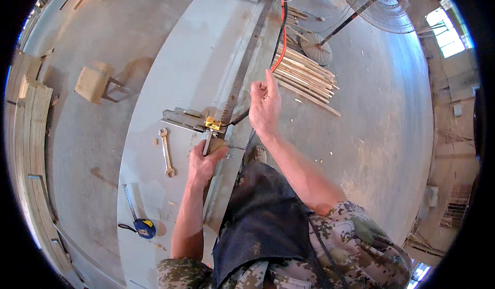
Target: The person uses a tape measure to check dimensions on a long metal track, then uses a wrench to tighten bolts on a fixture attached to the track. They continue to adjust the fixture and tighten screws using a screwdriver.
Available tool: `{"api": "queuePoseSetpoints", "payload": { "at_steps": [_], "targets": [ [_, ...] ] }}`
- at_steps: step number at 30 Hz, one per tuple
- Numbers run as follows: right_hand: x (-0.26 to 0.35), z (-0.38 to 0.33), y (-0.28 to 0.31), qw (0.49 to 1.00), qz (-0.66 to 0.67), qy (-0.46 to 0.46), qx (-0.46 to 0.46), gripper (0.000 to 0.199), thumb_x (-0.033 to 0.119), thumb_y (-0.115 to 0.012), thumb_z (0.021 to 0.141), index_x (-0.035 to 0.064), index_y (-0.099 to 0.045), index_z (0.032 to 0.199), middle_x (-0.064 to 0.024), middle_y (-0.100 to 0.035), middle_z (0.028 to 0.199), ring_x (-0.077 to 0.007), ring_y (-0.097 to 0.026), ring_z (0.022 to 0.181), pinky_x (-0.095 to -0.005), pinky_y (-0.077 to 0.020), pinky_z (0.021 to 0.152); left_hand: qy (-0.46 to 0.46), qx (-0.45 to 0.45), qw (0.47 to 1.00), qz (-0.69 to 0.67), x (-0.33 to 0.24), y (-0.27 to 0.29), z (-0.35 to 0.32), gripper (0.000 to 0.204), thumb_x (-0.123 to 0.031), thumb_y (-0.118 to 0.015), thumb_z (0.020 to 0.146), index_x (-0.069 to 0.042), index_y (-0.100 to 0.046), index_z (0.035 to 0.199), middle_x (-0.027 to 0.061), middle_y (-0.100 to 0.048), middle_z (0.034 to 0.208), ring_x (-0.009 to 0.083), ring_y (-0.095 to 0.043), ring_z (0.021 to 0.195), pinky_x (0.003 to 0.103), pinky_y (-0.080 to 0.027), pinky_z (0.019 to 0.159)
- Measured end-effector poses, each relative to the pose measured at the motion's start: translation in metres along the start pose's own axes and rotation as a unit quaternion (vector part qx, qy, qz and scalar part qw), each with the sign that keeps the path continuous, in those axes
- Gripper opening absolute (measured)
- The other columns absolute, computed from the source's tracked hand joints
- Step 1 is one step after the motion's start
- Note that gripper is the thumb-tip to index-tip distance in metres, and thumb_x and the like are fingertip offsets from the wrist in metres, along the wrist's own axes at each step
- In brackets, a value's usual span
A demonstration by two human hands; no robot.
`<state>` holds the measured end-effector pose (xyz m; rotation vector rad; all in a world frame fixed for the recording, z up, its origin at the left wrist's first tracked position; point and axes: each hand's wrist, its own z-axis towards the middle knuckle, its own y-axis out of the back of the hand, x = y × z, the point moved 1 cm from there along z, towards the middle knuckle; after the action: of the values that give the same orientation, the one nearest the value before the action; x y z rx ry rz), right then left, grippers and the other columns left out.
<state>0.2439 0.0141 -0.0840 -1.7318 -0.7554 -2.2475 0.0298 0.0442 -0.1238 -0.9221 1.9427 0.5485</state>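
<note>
The yellow block is sitting at the near part of the rack, on the pale table, and it is lying just beyond the fingers of your left hand. That short gap, running far and slightly right from the hand, seems to be the relation that matters most: your left hand is reaching from the near side and is clearly the nearer of the two. The rack's long axis is running from near left to far right, roughly in line with your left forearm, while the grey bracket is sticking out leftward from the block, across that line.

Your left hand is curling partly closed, thumb to the right, and is apparently pinching a tan piece; a narrow metal bar is standing out between the hand and the block.

Your right hand is hovering farther off and to the right, its index finger pointing far and the others folding in. The red hose is ending by that fingertip and a black lead is running from the block toward the palm; you cannot tell from here whether the hand is gripping either.

The wrench is lying left of your left hand, well apart from it.
</note>
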Motion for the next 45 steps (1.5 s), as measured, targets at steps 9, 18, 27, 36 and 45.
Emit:
{"api": "queuePoseSetpoints", "payload": {
  "at_steps": [9,18,27,36,45],
  "targets": [
    [-0.044,0.012,-0.011,0.989,-0.135,0.045,-0.039,0.059,-0.003,-0.054,0.092,-0.0026,-0.035,0.147,-0.0221,-0.057,0.129,-0.04,-0.053,0.12,-0.0489,-0.0417,0.103,0.025,-0.004,1.0,0.012,-0.016,-0.003,-0.002,0.03,-0.015,-0.076,0.081,0.005,-0.069,0.102,0.0064,-0.071,0.086,0.0128,-0.062,0.078,0.031,-0.052,0.071],
    [-0.077,0.017,-0.019,0.976,-0.196,0.097,-0.002,0.059,-0.007,-0.05,0.087,-0.0032,-0.038,0.144,-0.0247,-0.054,0.131,-0.043,-0.051,0.121,-0.0506,-0.0407,0.102,0.046,-0.014,0.998,-0.04,-0.005,-0.005,-0.007,0.037,-0.014,-0.076,0.08,0.007,-0.068,0.11,0.0081,-0.072,0.091,0.014,-0.065,0.082,0.031,-0.053,0.075],
    [-0.14,0.03,-0.036,0.975,-0.206,0.08,-0.007,0.041,0.016,-0.052,0.099,-0.0004,-0.048,0.137,-0.0233,-0.056,0.134,-0.0423,-0.05,0.129,-0.0503,-0.0394,0.108,0.037,-0.015,0.999,0.034,-0.023,0.007,-0.005,0.05,-0.026,-0.08,0.078,0.006,-0.067,0.114,0.0148,-0.073,0.096,0.02,-0.068,0.086,0.035,-0.054,0.082],
    [-0.124,-0.006,0.0,0.989,-0.02,0.011,0.143,0.07,0.02,-0.056,0.101,0.0003,-0.02,0.158,-0.0233,-0.036,0.156,-0.0352,-0.034,0.146,-0.0451,-0.0248,0.12,-0.022,-0.606,0.749,0.266,0.083,0.169,-0.187,0.075,-0.029,-0.085,0.073,-0.002,-0.055,0.136,0.0218,-0.059,0.13,0.0393,-0.057,0.12,0.047,-0.044,0.103],
    [-0.019,-0.005,0.057,0.962,0.207,-0.035,0.175,0.057,0.009,-0.059,0.099,0.0026,-0.037,0.151,-0.0165,-0.048,0.147,-0.0256,-0.05,0.13,-0.0383,-0.0421,0.107,0.098,-0.488,0.805,0.323,0.14,0.237,-0.21,0.06,-0.026,-0.079,0.065,0.002,-0.062,0.116,0.0202,-0.066,0.102,0.0361,-0.063,0.099,0.044,-0.05,0.088]
  ]
}}
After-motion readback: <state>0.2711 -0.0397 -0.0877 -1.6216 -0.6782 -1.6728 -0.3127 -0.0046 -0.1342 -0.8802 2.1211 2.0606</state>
